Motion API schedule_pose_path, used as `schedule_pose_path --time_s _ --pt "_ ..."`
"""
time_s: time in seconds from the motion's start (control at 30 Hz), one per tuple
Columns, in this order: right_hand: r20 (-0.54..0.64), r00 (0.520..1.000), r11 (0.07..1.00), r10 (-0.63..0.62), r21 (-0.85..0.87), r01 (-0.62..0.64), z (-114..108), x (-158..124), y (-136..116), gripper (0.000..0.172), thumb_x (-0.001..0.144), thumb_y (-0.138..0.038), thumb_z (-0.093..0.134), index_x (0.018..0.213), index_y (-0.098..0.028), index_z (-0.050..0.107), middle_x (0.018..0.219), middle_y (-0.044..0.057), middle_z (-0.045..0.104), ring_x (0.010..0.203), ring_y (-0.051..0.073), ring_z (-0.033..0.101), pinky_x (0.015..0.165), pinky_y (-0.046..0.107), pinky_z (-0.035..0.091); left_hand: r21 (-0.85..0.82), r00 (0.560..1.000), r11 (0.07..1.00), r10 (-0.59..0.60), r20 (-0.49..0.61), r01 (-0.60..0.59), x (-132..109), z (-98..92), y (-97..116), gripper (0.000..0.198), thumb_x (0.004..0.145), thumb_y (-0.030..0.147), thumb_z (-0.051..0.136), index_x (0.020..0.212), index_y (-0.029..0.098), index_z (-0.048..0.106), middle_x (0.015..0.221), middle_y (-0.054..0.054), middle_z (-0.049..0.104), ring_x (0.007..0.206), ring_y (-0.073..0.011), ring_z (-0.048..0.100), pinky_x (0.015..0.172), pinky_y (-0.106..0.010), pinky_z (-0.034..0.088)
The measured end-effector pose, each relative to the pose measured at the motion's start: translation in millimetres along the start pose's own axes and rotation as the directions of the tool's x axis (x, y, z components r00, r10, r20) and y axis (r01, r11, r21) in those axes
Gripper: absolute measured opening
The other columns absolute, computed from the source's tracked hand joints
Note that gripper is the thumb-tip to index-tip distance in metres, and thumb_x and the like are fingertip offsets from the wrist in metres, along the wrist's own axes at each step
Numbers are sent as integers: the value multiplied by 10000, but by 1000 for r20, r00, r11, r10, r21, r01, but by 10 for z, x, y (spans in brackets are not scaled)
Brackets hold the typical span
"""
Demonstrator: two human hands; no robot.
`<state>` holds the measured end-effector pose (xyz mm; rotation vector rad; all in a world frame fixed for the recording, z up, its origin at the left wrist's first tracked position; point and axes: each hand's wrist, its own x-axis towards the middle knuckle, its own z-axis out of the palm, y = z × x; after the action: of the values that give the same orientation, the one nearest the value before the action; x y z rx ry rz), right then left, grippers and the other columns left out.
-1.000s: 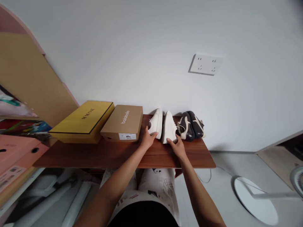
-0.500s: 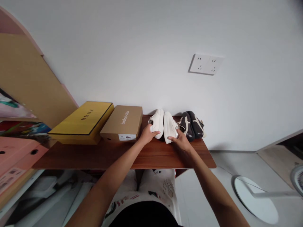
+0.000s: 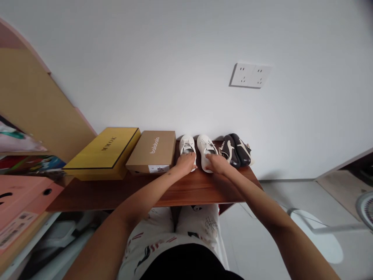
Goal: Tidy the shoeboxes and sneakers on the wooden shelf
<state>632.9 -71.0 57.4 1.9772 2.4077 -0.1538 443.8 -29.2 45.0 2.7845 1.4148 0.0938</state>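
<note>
Two white lace-up sneakers rest on the wooden tabletop [image 3: 180,194], toes toward the wall and a small gap between them. My left hand [image 3: 185,163] grips the left white sneaker [image 3: 187,142] at its heel, thumb along the inner side. At the heel of the right white sneaker [image 3: 205,143], my right hand [image 3: 217,163] is closed in the same way. Both heels are partly hidden by my fingers. Just right of my right hand stands a pair of dark brown sneakers [image 3: 239,149] with cream stripes, one against the other.
A brown shoe box [image 3: 153,147] stands left of the white sneakers, with a yellow box [image 3: 101,151] beside it. A pink box [image 3: 23,206] sits on a shelf at far left. The white wall [image 3: 175,70] rises behind, bearing a socket plate [image 3: 250,76]. A fan [image 3: 365,208] is at right.
The white sneakers have turned from lying tilted on their sides to upright, openings facing up. They are now slightly farther apart, with my hands behind the heels.
</note>
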Motion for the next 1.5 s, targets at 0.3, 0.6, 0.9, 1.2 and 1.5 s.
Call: schedule_pose_path --time_s 0.3,0.6,0.9,1.2,1.5 --pt "33 999 997 -1 -75 4 9 150 -186 392 863 -354 678 1191 -157 591 1221 188 693 1100 307 683 874 329 497 34 1000 999 -13 23 12 -23 71 22 413 834 344 750 1127 123 560 1085 -180 686 1118 -327 649 938 -377 471" --pt "48 999 998 0 -67 3 48 249 -258 434 837 -363 718 1195 -145 608 1190 192 706 1080 309 694 860 332 511 61 1000 998 5 29 -7 -25 68 -55 408 841 328 740 1132 101 566 1089 -192 690 1101 -333 655 918 -384 481" --pt "-63 998 999 -8 -49 5 142 254 -322 468 800 -314 769 1194 -121 608 1214 204 669 1116 306 644 940 353 475 41 1000 999 -10 5 10 -49 90 -101 384 842 346 724 1126 138 571 1150 -176 665 1130 -322 627 954 -401 470" --pt "-438 892 956 109 293 27 166 -329 688 339 963 -402 546 1198 -166 609 1211 146 639 1166 264 565 1031 387 420 -301 957 940 75 -281 -162 109 62 583 440 926 319 597 1333 187 492 1327 -138 587 1264 -252 536 1087 -385 413" --pt "-203 632 569 748 687 -452 475 -696 1738 629 846 -556 633 1242 -69 602 1209 222 670 1139 327 624 961 419 486 -727 986 677 -166 5 117 695 547 1462 522 868 405 697 1282 125 547 1314 -180 641 1210 -254 613 961 -323 486"
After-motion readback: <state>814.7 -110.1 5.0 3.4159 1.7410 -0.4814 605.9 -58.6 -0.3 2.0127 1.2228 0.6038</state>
